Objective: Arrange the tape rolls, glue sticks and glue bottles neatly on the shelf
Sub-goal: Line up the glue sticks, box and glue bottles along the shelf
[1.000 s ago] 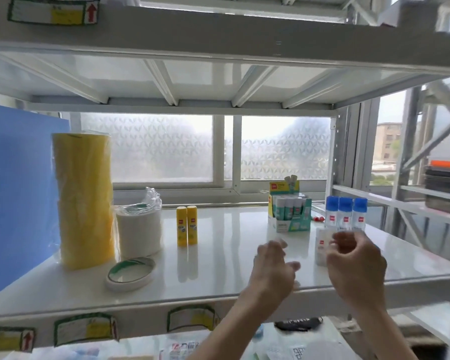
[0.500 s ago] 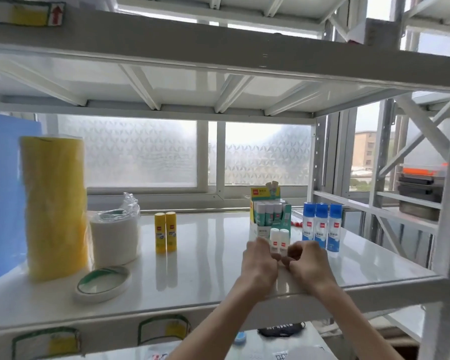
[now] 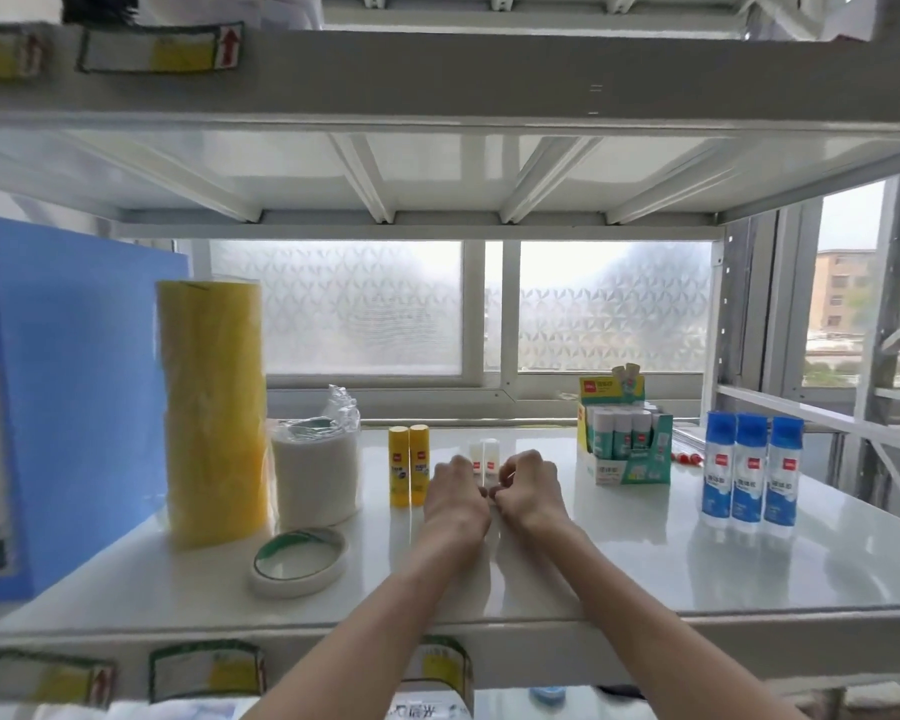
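Observation:
Two small white glue sticks (image 3: 483,456) stand upright side by side on the white shelf (image 3: 619,574). My left hand (image 3: 455,496) and my right hand (image 3: 528,488) curl around them from either side, fingers touching their lower parts. Two yellow glue sticks (image 3: 409,472) stand just left of my hands. A tall yellow wrapped tape stack (image 3: 213,407), a white wrapped tape stack (image 3: 315,472) and a loose flat tape roll (image 3: 299,561) sit further left. Three blue-capped glue bottles (image 3: 749,470) stand in a row at the right.
An open display box of glue sticks (image 3: 625,444) stands behind and right of my hands. A big blue box (image 3: 58,397) fills the shelf's left end. The upper shelf (image 3: 437,80) hangs low overhead. Red pens (image 3: 687,456) lie by the box.
My hands moved the two white glue sticks leftward from near the glue bottles and display box toward the yellow glue sticks. The view shifted left too.

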Demonstrator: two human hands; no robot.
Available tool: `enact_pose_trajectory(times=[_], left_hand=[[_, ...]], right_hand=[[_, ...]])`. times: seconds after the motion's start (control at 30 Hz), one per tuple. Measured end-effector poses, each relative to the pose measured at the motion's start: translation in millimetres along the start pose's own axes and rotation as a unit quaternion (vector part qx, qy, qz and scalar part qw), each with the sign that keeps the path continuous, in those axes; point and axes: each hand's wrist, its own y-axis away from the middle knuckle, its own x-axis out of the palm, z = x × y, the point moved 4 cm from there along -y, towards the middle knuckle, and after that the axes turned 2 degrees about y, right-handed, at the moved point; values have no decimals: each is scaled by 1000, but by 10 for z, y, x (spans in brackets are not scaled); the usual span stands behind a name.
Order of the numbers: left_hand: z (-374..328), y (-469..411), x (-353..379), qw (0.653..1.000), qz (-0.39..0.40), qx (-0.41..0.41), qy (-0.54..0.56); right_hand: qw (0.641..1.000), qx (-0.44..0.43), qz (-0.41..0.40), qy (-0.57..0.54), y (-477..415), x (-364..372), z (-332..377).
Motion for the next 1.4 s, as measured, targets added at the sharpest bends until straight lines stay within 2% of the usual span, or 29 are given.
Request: enact_pose_trajectory(times=[0.3, 0.77, 0.83, 0.9, 0.97, 1.03, 1.23, 1.37, 1.4], left_hand=[[56, -75, 0, 999, -28, -13, -40], [37, 45, -120, 999, -9, -26, -40], [28, 117, -135, 999, -6, -18, -39], [-6, 243, -126, 1000, -5, 8, -25], [-80, 396, -70, 999, 6, 41, -2], [-190, 562, -1, 998, 25, 66, 6], [-305, 839, 92, 995, -4, 100, -9], [-231, 803, 161, 993, -24, 117, -13], [-216, 787, 194, 992, -26, 122, -10]], right_hand=[[1000, 4, 3, 3, -79, 175, 31], [1000, 2, 16, 24, -49, 138, -49], [999, -5, -16, 47, -17, 8, -78], [992, -9, -96, 76, -13, -187, -98], [980, 23, -175, 95, -76, -391, -168], [970, 89, -204, 100, -225, -537, -280], [948, 217, -205, 109, -695, -767, -649], [947, 240, -172, 125, -885, -769, -822], [947, 234, -184, 120, -910, -758, -839]])
